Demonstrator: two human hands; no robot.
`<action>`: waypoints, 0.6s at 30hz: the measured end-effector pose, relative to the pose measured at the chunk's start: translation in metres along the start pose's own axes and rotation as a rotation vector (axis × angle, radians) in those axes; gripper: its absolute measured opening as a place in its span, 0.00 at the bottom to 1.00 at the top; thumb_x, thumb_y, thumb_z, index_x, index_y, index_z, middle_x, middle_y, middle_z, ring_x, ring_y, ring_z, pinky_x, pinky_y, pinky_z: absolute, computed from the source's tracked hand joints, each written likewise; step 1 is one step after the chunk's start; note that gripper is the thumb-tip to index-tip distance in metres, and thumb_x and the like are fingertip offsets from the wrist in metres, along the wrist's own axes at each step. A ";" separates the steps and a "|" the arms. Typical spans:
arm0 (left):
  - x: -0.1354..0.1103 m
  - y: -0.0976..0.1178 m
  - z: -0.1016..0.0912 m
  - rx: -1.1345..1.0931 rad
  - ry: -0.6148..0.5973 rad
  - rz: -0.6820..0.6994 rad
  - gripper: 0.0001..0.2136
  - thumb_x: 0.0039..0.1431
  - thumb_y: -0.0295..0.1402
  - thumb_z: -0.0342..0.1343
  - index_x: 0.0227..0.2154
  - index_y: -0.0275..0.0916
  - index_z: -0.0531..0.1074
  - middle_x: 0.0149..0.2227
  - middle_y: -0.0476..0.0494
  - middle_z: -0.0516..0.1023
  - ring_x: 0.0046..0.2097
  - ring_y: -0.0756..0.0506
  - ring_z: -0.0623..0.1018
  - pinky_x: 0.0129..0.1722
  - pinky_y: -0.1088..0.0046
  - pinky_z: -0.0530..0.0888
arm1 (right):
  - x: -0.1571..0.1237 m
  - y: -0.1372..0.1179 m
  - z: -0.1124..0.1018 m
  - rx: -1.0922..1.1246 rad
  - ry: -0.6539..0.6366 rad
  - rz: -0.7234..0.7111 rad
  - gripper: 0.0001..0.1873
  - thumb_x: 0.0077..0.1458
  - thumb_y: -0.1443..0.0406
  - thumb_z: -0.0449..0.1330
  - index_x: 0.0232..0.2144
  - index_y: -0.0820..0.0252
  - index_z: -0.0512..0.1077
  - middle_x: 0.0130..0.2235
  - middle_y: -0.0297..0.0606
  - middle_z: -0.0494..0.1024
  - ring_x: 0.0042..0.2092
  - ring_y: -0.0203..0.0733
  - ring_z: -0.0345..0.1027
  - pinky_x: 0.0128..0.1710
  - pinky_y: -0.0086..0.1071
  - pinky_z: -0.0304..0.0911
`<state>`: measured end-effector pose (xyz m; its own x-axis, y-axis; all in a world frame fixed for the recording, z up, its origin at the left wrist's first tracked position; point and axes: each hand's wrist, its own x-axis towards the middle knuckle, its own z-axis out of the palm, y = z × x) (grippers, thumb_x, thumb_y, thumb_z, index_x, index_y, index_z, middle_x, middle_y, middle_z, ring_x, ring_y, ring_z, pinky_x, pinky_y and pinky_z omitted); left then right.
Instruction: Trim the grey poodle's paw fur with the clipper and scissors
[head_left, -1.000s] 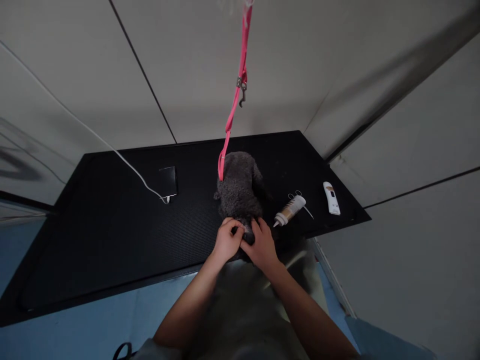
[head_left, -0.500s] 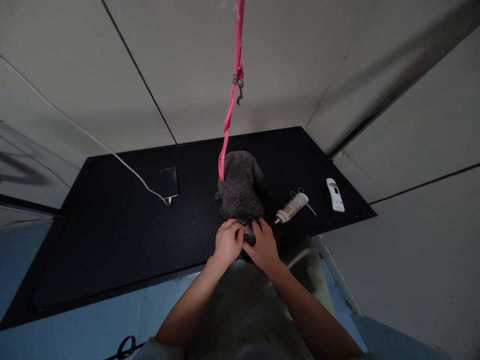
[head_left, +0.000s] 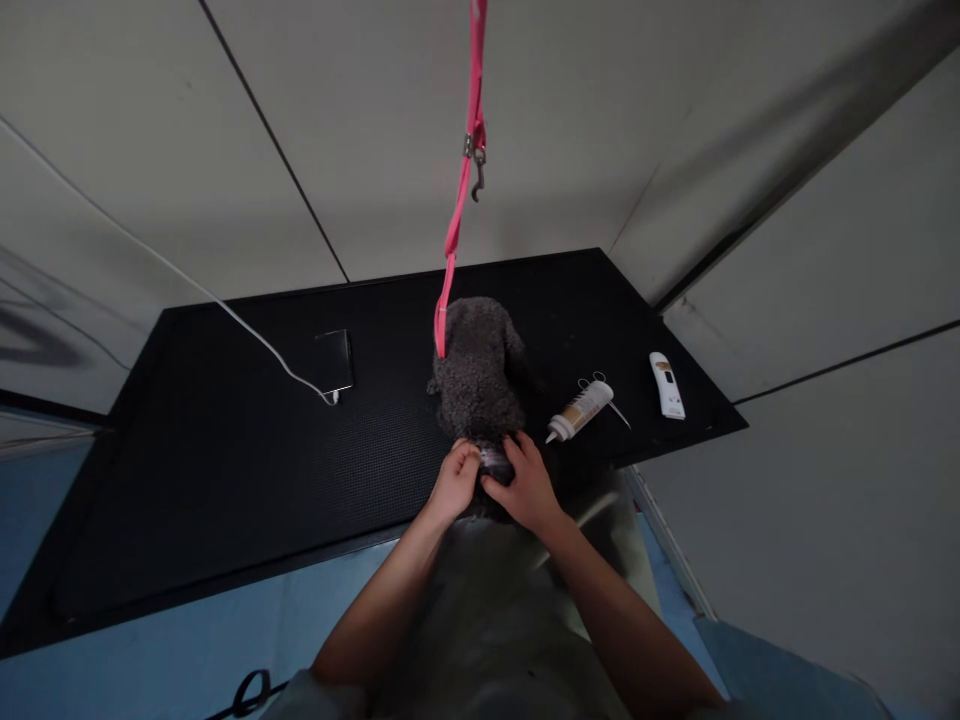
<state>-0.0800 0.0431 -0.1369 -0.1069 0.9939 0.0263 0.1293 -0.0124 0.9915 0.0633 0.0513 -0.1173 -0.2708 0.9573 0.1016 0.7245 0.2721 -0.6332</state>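
Note:
A grey, curly-coated dog (head_left: 480,375) is on the black table, with its near end between my hands and against my front. My left hand (head_left: 455,480) is closed at the left side of that near end, thumb pressed to curled fingers; what they pinch is too small to make out. On the right side, my right hand (head_left: 527,487) rests on the coat with thumb and fingers apart. A pale pinkish patch (head_left: 493,457) shows between the hands. A pink leash (head_left: 456,225) hangs from above to the dog's far left side.
Right of the dog, a white-and-tan nozzle bottle (head_left: 581,411) lies over scissors (head_left: 621,414). Farther right is a white clipper-like device (head_left: 667,386). A phone (head_left: 335,361) with a white cable (head_left: 247,325) lies on the left of the black table (head_left: 247,480). Walls stand behind.
My left hand has shifted slightly left, its thumb drawn away from my right thumb. More of the pale patch now shows between the hands. The view has tilted slightly.

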 end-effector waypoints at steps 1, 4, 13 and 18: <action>0.000 -0.001 0.000 -0.029 -0.003 -0.017 0.12 0.59 0.33 0.44 0.21 0.38 0.61 0.27 0.50 0.63 0.32 0.50 0.65 0.34 0.75 0.63 | 0.000 0.000 0.000 -0.001 -0.004 -0.001 0.35 0.44 0.60 0.62 0.55 0.66 0.63 0.57 0.55 0.61 0.58 0.56 0.57 0.56 0.46 0.58; -0.002 -0.002 0.000 -0.085 0.004 -0.077 0.12 0.59 0.35 0.45 0.21 0.38 0.63 0.26 0.51 0.64 0.31 0.50 0.66 0.33 0.76 0.64 | -0.001 0.000 0.001 -0.012 -0.007 0.007 0.34 0.45 0.60 0.62 0.54 0.67 0.63 0.57 0.56 0.60 0.58 0.57 0.57 0.55 0.47 0.59; -0.002 0.009 -0.008 0.108 0.064 0.013 0.06 0.54 0.35 0.54 0.27 0.38 0.72 0.29 0.48 0.72 0.35 0.48 0.71 0.38 0.72 0.66 | -0.002 -0.001 0.003 -0.029 0.010 0.008 0.33 0.45 0.61 0.62 0.54 0.65 0.63 0.57 0.55 0.61 0.58 0.58 0.57 0.55 0.49 0.58; 0.001 0.017 -0.013 0.240 -0.012 0.105 0.06 0.55 0.30 0.52 0.25 0.38 0.71 0.28 0.48 0.70 0.33 0.49 0.70 0.35 0.73 0.66 | -0.002 -0.001 0.002 -0.040 0.006 0.000 0.33 0.45 0.61 0.62 0.54 0.65 0.64 0.57 0.55 0.61 0.57 0.58 0.57 0.55 0.50 0.58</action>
<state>-0.0908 0.0426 -0.1179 -0.0694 0.9898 0.1247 0.3696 -0.0906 0.9248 0.0619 0.0485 -0.1190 -0.2667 0.9579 0.1065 0.7496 0.2756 -0.6018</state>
